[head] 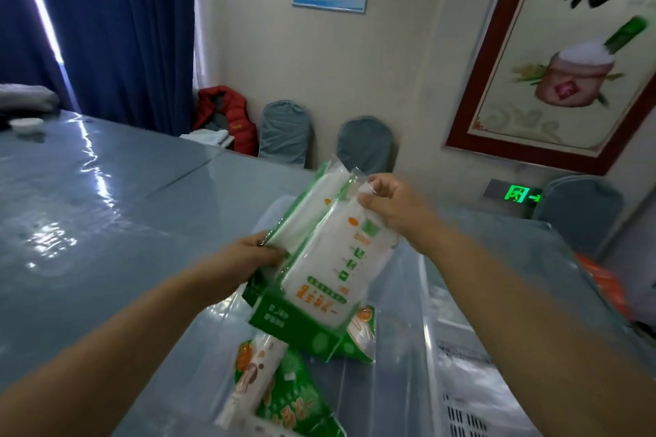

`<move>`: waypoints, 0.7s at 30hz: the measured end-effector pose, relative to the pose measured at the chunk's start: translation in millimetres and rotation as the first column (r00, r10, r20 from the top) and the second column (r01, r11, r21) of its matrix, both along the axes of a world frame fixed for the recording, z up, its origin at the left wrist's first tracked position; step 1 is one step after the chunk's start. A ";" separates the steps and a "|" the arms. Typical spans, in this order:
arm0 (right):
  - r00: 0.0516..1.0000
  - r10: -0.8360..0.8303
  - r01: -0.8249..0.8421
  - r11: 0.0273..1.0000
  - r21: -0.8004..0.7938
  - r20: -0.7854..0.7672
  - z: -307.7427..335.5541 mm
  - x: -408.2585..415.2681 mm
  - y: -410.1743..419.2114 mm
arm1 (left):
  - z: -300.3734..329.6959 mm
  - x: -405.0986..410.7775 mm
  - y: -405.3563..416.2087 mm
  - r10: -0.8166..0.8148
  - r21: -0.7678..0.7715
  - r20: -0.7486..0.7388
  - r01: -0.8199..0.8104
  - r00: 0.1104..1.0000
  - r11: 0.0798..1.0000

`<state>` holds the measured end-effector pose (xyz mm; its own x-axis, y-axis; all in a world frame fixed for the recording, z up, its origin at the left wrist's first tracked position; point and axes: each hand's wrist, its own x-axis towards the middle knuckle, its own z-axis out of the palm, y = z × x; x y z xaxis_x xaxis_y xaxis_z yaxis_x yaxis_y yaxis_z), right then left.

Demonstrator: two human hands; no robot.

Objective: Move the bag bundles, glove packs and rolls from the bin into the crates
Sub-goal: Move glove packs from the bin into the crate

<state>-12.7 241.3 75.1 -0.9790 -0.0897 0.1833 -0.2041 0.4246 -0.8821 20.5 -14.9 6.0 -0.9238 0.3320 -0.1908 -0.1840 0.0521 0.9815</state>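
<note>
Two green-and-white packs (330, 252) are held up together above a clear bin (408, 323) that stands on the grey worktop (88, 223). The lower left edge of the packs is gripped by the left hand (255, 254), its fingers curled round it. The top right corner is pinched by the right hand (388, 204) between thumb and fingers. Whether the packs hold gloves or bags cannot be told. More green packs (284, 387) are seen lying in the bin below, one partly under the held pair. A slotted crate (468, 411) is seen just right of the bin. Covered chairs (285, 133) are set against the wall beyond.
</note>
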 end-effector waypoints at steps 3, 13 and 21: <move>0.999 -0.017 0.020 0.995 -0.096 0.032 -5.2 7.6 2.9 | 2.1 12.3 4.7 -0.129 0.087 0.030 0.126 0.991 0.988; 0.997 -0.076 0.077 0.986 -0.149 0.009 -20.7 24.7 9.4 | 3.7 24.8 10.0 -0.291 -0.137 -0.030 0.284 0.956 0.949; 0.983 -0.178 0.144 0.907 -0.397 -0.049 -21.7 29.8 27.8 | 25.5 7.5 64.3 -0.148 -0.592 -0.497 -0.210 0.855 0.778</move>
<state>17.1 269.1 53.4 -0.9542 0.1627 0.2511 -0.2403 0.0835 -0.9671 28.0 49.4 31.5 -0.9499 0.2785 0.1420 0.2977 0.6668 0.6832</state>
